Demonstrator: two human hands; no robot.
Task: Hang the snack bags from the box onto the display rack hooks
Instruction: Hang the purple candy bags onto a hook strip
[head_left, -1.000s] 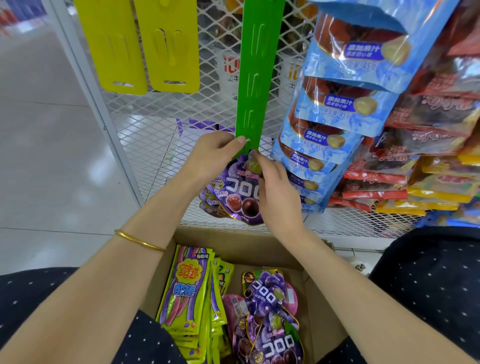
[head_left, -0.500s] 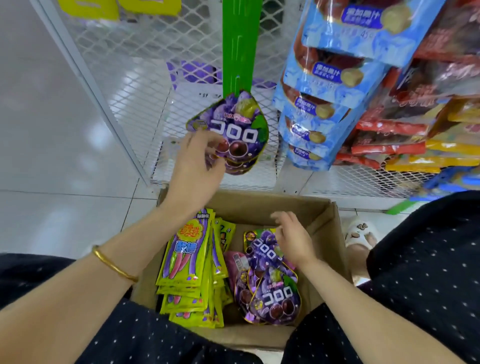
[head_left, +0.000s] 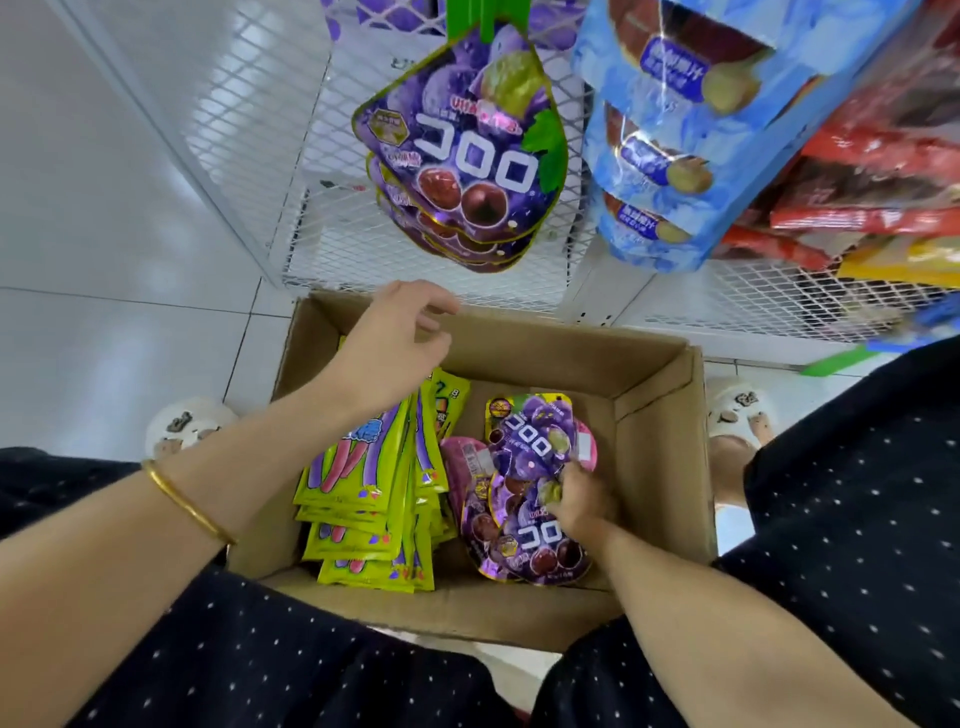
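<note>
The purple bag (head_left: 540, 545) lies face up in the box (head_left: 660, 415), on the pile of its own kind. Its long axis runs from the person towards the rack, its top end points away at the rack, and its printed grapes sit at the near end. The right hand (head_left: 582, 501) has its fingers curled down onto that top end and grips it; how many bags of the pile the fingers take cannot be told. Just beyond the grip lies a second purple bag (head_left: 535, 436), pointing the same way, with pink packets (head_left: 460, 467) beneath it. To the left of the grip, yellow-green bags (head_left: 363, 493) stand packed on edge. Farther left and beyond — over the box's far rim — the left hand (head_left: 395, 348) hovers with loosely curled fingers and holds nothing; a gold bangle (head_left: 187, 501) circles its wrist. Above and beyond the grip, hung purple bags (head_left: 462, 156) dangle from a green strip (head_left: 470, 21) on the white mesh rack (head_left: 249, 130), narrow ends up. To their right hang blue bags (head_left: 675, 156), then red packets (head_left: 857, 182).
</note>
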